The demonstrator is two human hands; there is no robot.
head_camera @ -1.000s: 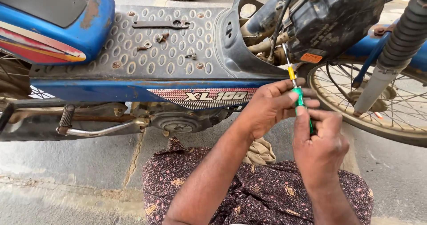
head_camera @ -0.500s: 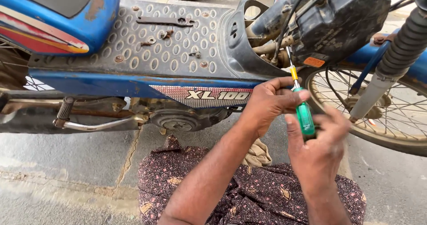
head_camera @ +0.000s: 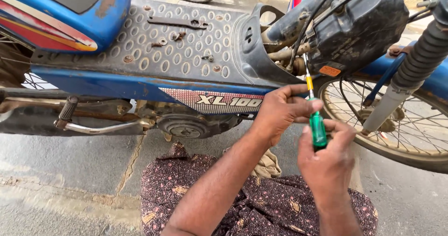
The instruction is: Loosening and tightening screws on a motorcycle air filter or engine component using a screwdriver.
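1. Head view: blue moped (head_camera: 116, 79) lies across the pavement, front wheel (head_camera: 396, 119) at right.
2. Left hand (head_camera: 280, 112) pinches the screwdriver's shaft.
3. Right hand (head_camera: 326, 159) grasps its green handle.
4. Screwdriver (head_camera: 317, 126) points up under the black box (head_camera: 359, 28); open pavement lies below.

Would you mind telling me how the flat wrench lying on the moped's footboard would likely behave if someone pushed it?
The wrench looks like stiff flat metal, so it would probably slide, not roll. The footboard is dimpled, which may snag it. The loose screws beside it seem likelier to roll off.
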